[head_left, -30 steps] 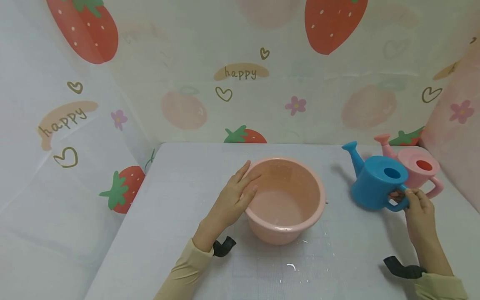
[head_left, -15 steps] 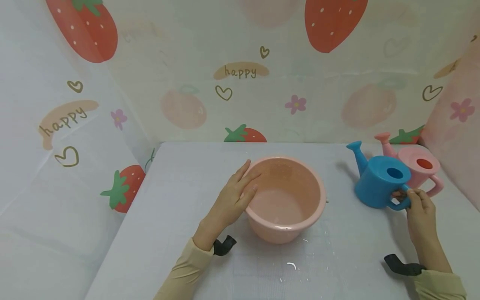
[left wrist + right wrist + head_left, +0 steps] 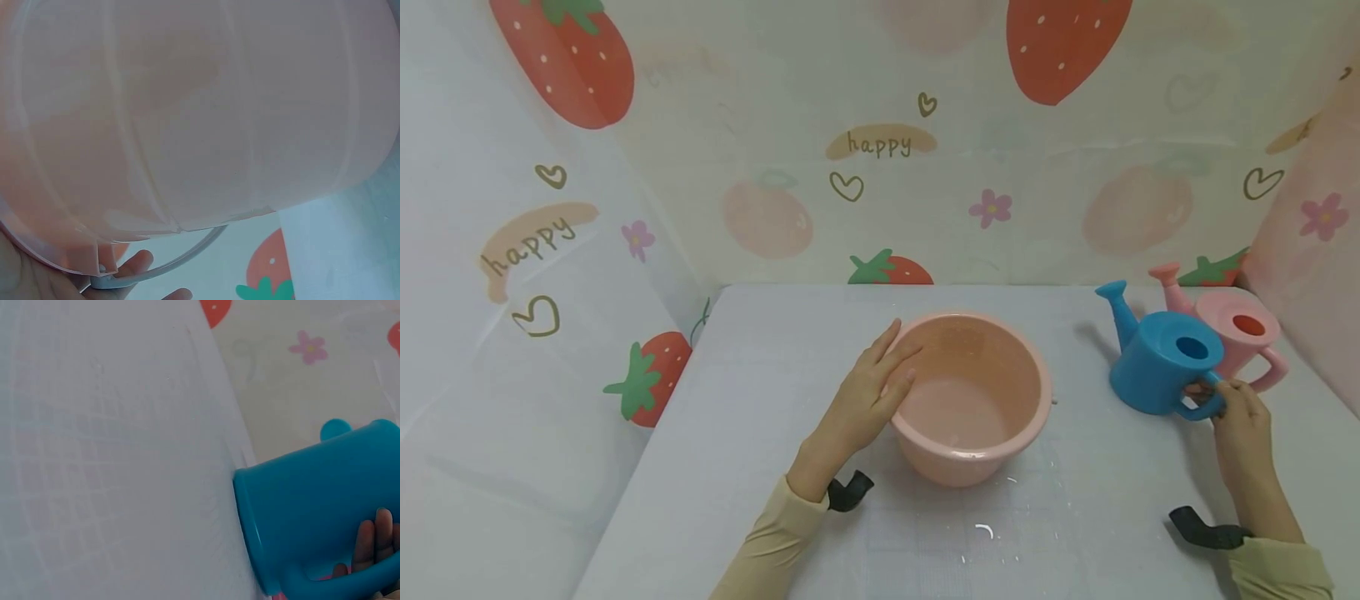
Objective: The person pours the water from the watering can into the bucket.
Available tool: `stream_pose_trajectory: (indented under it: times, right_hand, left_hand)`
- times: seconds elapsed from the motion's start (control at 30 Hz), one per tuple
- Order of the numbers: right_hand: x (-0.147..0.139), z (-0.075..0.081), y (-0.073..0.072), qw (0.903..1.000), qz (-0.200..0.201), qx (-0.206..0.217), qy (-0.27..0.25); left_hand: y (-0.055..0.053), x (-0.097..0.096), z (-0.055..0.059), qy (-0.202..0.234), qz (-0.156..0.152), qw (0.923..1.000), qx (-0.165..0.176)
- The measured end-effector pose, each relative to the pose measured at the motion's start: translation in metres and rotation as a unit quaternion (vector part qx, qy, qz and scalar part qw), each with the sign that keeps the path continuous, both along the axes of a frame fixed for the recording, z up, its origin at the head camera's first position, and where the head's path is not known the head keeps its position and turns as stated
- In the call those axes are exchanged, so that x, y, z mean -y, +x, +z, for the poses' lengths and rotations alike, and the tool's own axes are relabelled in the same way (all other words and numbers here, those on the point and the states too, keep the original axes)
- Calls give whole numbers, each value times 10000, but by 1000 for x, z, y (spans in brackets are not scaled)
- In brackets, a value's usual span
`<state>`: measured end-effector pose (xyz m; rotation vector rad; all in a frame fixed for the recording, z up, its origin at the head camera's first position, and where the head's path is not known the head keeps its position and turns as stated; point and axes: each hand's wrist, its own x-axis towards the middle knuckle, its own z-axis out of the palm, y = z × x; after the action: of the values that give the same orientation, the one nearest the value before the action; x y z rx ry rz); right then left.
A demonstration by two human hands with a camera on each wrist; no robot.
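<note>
A pink bucket (image 3: pixel 962 467) stands upright near the middle of the table. My left hand (image 3: pixel 853 404) rests on its left rim, fingers mostly straight, some over the inside and some outside. In the left wrist view the bucket's ribbed wall (image 3: pixel 187 125) fills most of the frame, and a grey handle (image 3: pixel 169 269) hangs by the fingers. At the right, a blue watering can (image 3: pixel 1150 367) stands upright on the table. My right hand (image 3: pixel 1243 425) grips its handle, fingers passing through the loop. A pink watering can (image 3: pixel 1243 321) stands just behind it, partly hidden.
The white table (image 3: pixel 760 358) has several shiny wet-looking marks in front of the bucket. A fabric backdrop (image 3: pixel 1045 150) with strawberries encloses the back and sides. A black strap end (image 3: pixel 850 492) sticks out at the left wrist, another black strap end (image 3: pixel 1206 529) at the right.
The blue watering can has shifted slightly right, closer to the pink one, with my right hand on its handle. My left hand and the bucket stay in place.
</note>
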<state>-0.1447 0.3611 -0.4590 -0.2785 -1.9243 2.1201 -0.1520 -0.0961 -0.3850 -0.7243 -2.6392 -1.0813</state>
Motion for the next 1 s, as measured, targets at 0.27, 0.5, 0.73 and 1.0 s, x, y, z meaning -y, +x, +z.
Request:
stream_pose_trajectory:
  times: [0.27,0.5,0.73,1.0]
  right_hand:
    - [-7,-3,-2,9995,-126,200,212]
    - [-35,-39,-22,9683,-656,638,2325]
    - [-43,-42,-26,9151,-1046,959,3774]
    - [-28,-8,-10,8928,-1106,1064,4235]
  left_hand:
    - [0,0,0,-70,-1,10000,-7]
    - [1,2,1,-62,-9,10000,0]
    - [-1,3,1,113,-70,9999,110]
    - [-6,6,-2,683,-289,9960,502]
